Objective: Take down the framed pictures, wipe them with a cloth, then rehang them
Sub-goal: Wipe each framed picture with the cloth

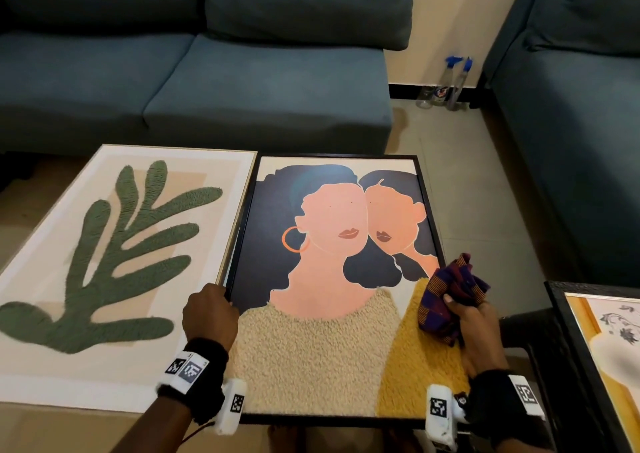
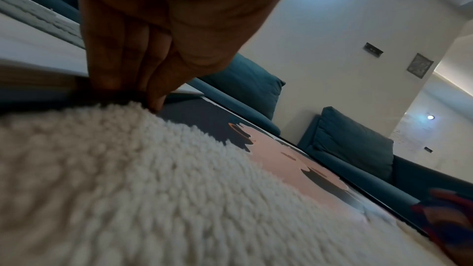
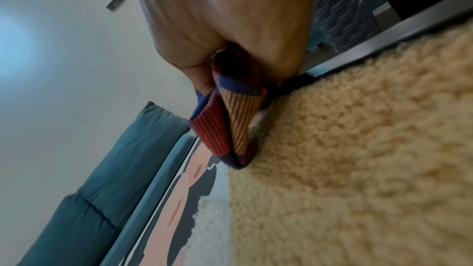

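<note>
Left hand [image 1: 210,314] gripping portrait frame [image 1: 239,231] edge; right hand [image 1: 476,328] clutching cloth [image 1: 450,293]

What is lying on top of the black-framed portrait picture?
On the black-framed portrait, the right hand holds a bunched striped cloth at its right edge; the left hand grips its left edge. The frame parts beneath both hands are covered.

Head view looks down from above; both wrist views skim close along portrait picture [image 1: 332,279], shared by all.

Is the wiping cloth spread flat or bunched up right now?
Bunched up: the cloth sits crumpled in the right hand, folds sticking up.
</note>
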